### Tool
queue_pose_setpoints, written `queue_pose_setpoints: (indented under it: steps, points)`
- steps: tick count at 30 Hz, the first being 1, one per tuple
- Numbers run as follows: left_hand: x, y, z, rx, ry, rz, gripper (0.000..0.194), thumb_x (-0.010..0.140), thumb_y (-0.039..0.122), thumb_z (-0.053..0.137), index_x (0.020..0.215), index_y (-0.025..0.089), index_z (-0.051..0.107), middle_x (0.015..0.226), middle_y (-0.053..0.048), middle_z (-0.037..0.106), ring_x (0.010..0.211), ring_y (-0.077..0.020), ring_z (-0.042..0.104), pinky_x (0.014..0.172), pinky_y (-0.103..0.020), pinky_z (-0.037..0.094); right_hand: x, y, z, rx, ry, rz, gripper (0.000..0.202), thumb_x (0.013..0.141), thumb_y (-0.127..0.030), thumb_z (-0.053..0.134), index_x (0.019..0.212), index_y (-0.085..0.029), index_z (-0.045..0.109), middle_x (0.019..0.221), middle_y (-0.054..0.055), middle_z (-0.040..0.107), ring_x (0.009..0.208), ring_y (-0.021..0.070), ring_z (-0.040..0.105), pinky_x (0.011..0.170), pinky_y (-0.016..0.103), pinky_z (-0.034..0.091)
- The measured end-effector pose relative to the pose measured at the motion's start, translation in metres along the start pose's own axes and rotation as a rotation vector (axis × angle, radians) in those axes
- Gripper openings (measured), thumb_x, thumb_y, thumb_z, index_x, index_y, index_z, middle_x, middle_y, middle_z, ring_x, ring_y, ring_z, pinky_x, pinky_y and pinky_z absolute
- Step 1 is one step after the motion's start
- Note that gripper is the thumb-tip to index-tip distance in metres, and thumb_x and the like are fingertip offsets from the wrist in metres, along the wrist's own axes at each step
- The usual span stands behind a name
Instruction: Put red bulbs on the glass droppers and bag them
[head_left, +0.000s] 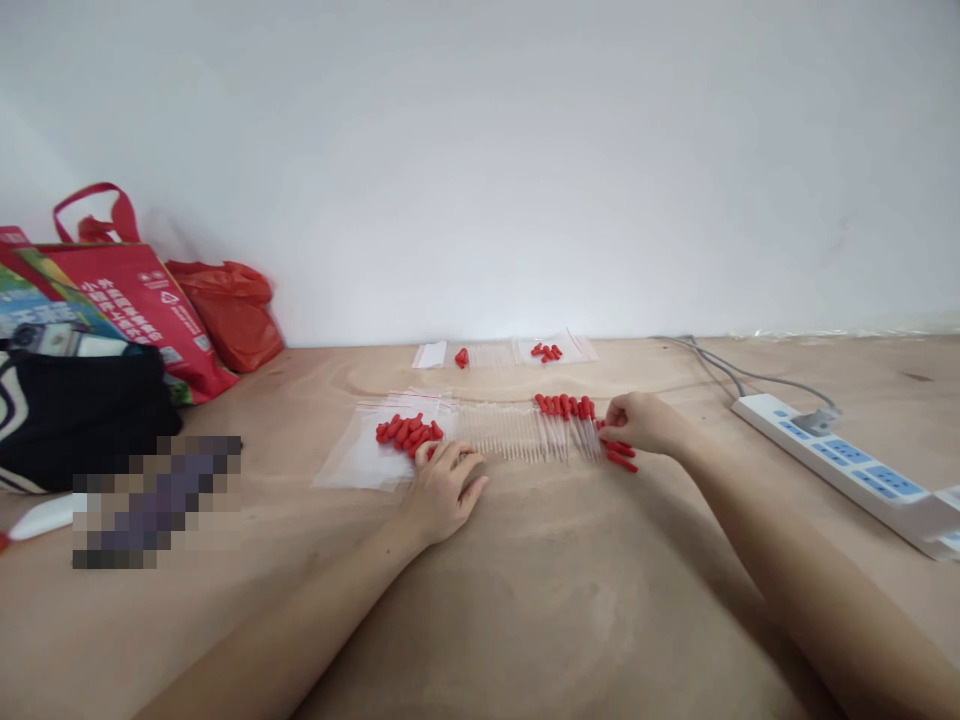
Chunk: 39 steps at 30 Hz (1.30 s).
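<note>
A row of thin clear tubes [499, 432], dropper-like, lies side by side on the wooden table. Several at its right end carry red rubber bulbs [564, 406] on their far ends. My right hand [641, 422] is at that end, its thumb and fingers pinched on a red rubber bulb that is mostly hidden. Loose red bulbs [621, 458] lie just under this hand. On clear plastic bags [352, 462] to the left sits a pile of red bulbs [407, 432]. My left hand [444, 492] rests at the pile's near edge, palm down, fingers apart.
Near the wall lie a second group of clear tubes [491, 357], a few red bulbs [547, 352] on a plastic bag, and a white card [430, 355]. A white power strip [840, 465] with a grey cable is at right. Bags [150, 300] crowd the left, beside a blurred-out object [157, 500].
</note>
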<state>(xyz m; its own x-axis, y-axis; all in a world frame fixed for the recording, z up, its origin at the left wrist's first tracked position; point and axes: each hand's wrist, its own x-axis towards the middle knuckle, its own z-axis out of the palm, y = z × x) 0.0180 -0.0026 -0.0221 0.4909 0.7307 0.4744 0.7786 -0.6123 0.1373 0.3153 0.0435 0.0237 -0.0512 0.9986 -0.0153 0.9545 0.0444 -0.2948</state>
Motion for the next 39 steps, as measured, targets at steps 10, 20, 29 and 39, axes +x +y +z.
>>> queue_pose_setpoints:
  steps: [10, 20, 29, 39]
  points:
    - [0.029, 0.026, 0.02, -0.016, 0.088, -0.142, 0.008, 0.075, 0.023, 0.053, 0.078, 0.021, 0.06, 0.087, -0.004, 0.06, 0.087, -0.0216, 0.051, 0.077, -0.041, 0.029, -0.004, -0.002, -0.001, -0.082, -0.241, 0.02, 0.012, 0.048, -0.017, 0.066, 0.041, -0.019, 0.056, 0.049, 0.001, 0.056, 0.049, 0.0139, 0.052, 0.042, 0.023, 0.03]
    - [0.104, 0.05, 0.049, 0.072, -0.075, -0.395, 0.02, 0.069, 0.037, 0.056, 0.07, 0.017, 0.062, 0.083, -0.01, 0.06, 0.089, -0.0292, 0.048, 0.077, -0.044, 0.029, -0.005, -0.002, -0.011, -0.052, -0.132, 0.015, 0.013, 0.057, -0.017, 0.055, 0.045, -0.018, 0.055, 0.055, 0.004, 0.059, 0.054, 0.0144, 0.053, 0.043, 0.022, 0.03]
    - [0.119, 0.056, 0.055, 0.145, -0.161, -0.424, 0.022, 0.068, 0.03, 0.055, 0.073, 0.012, 0.066, 0.084, -0.016, 0.063, 0.089, -0.0304, 0.051, 0.078, -0.043, 0.027, -0.004, -0.011, -0.001, 0.104, 0.066, -0.033, 0.011, 0.061, -0.019, 0.054, 0.071, -0.016, 0.058, 0.063, 0.004, 0.062, 0.058, 0.0131, 0.054, 0.049, 0.021, 0.035]
    - [0.094, 0.043, 0.018, 0.106, -0.179, -0.329, 0.02, 0.081, 0.023, 0.041, 0.085, 0.011, 0.058, 0.09, -0.015, 0.063, 0.09, -0.028, 0.053, 0.076, -0.041, 0.031, -0.002, -0.031, 0.037, 0.759, 0.204, -0.29, 0.007, 0.067, -0.023, 0.054, 0.07, -0.017, 0.051, 0.065, 0.0, 0.056, 0.054, 0.0109, 0.052, 0.051, 0.023, 0.04]
